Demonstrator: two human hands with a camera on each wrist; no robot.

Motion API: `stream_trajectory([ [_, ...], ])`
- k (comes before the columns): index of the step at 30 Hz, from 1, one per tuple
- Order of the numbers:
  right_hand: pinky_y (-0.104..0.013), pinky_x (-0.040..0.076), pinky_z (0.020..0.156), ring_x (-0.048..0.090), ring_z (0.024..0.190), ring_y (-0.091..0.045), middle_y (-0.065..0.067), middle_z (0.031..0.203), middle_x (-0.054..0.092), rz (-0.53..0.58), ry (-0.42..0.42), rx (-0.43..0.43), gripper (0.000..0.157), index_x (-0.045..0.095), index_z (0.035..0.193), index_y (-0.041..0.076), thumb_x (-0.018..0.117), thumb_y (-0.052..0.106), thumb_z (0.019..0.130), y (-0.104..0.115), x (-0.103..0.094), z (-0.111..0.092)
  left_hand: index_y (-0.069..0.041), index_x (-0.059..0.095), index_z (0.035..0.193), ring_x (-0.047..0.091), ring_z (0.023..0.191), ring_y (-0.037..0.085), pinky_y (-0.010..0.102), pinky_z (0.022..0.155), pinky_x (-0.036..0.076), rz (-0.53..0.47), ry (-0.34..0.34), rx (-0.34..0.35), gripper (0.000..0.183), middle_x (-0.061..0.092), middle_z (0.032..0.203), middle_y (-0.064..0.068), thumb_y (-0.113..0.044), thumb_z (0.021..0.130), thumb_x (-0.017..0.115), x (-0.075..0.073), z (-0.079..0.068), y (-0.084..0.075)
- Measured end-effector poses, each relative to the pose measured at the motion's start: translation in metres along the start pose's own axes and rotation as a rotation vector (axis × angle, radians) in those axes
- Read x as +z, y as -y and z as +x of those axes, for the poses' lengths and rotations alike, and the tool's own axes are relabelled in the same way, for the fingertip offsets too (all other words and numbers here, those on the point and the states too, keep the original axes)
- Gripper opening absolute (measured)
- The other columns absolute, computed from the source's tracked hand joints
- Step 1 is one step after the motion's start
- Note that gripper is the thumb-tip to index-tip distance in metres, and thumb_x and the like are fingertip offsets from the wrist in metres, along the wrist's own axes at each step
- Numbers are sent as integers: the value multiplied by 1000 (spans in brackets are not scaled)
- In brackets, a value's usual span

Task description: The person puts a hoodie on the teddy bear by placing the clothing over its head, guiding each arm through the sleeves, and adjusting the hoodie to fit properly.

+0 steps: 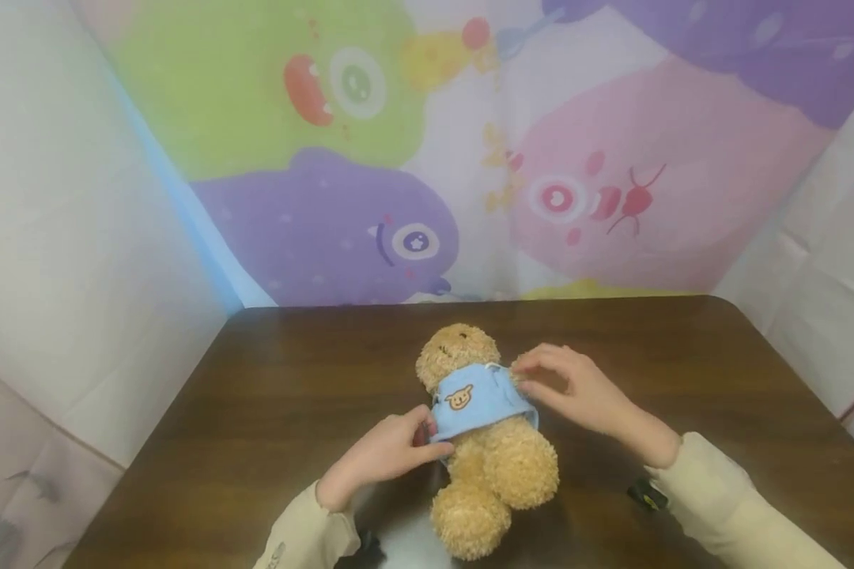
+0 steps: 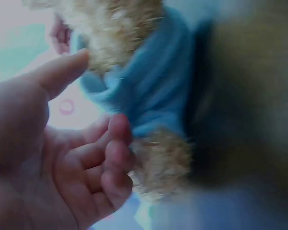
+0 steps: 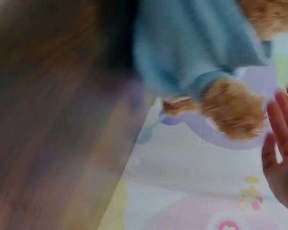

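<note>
A tan fluffy teddy bear [image 1: 523, 466] lies on its back, head toward the far side and feet toward me. It wears a light blue shirt [image 1: 484, 405] with a small bear face on the front. My left hand [image 1: 391, 449] is at the shirt's lower left edge; in the left wrist view its thumb and loosely bent fingers stand apart, with the fingertips by the bear's arm [image 2: 163, 163]. On the other side, my right hand [image 1: 580, 391] is near the bear's other arm [image 3: 235, 108], its fingers fairly straight in the right wrist view.
The dark brown wooden table [image 1: 277, 387] extends around the bear. A small black object [image 1: 646, 495] lies beside the right sleeve, and another dark item [image 1: 368, 548] is by the left cuff. Behind the table hangs a cartoon-printed backdrop [image 1: 484, 229]; pale sheets hang at both sides.
</note>
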State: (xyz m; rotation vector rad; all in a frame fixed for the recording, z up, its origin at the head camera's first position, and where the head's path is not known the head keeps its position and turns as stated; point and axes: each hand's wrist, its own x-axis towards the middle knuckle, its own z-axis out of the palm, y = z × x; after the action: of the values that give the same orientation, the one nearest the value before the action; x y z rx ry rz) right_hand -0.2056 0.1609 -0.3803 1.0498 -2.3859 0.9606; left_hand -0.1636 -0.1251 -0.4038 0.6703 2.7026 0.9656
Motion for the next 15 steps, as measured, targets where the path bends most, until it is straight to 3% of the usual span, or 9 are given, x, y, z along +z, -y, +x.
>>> stream_trajectory([
  [3, -38, 43, 88, 54, 105, -16, 3, 113, 60, -102, 142, -38, 40, 61, 113, 15, 71, 28, 77, 1, 4, -6, -10, 46, 96, 41, 52, 4, 21, 49, 37, -34, -16, 2, 39, 50, 66, -6, -42, 82, 63, 10, 0, 5],
  [7, -41, 46, 88, 52, 114, -23, -3, 125, 54, -183, 211, 60, 49, 54, 126, 15, 68, 20, 79, 2, 13, -15, -8, 48, 92, 44, 60, 8, 22, 54, 38, -27, -137, 8, 28, 51, 72, -2, -25, 79, 67, 16, 6, 2],
  [11, -43, 45, 88, 51, 114, -30, -12, 126, 52, -199, 103, 95, 39, 59, 119, 8, 62, 1, 80, 6, 26, -19, -11, 54, 81, 44, 68, 12, 22, 59, 37, -11, -238, 17, 11, 51, 77, 1, -14, 79, 64, 11, 18, -4],
  [15, -48, 40, 93, 49, 115, -37, -20, 125, 52, -128, -39, 142, 21, 62, 100, 2, 56, -6, 82, 10, 35, -20, -11, 52, 80, 46, 74, 16, 27, 64, 38, -79, -252, 45, 7, 57, 91, 9, -13, 84, 58, 4, 31, -8],
])
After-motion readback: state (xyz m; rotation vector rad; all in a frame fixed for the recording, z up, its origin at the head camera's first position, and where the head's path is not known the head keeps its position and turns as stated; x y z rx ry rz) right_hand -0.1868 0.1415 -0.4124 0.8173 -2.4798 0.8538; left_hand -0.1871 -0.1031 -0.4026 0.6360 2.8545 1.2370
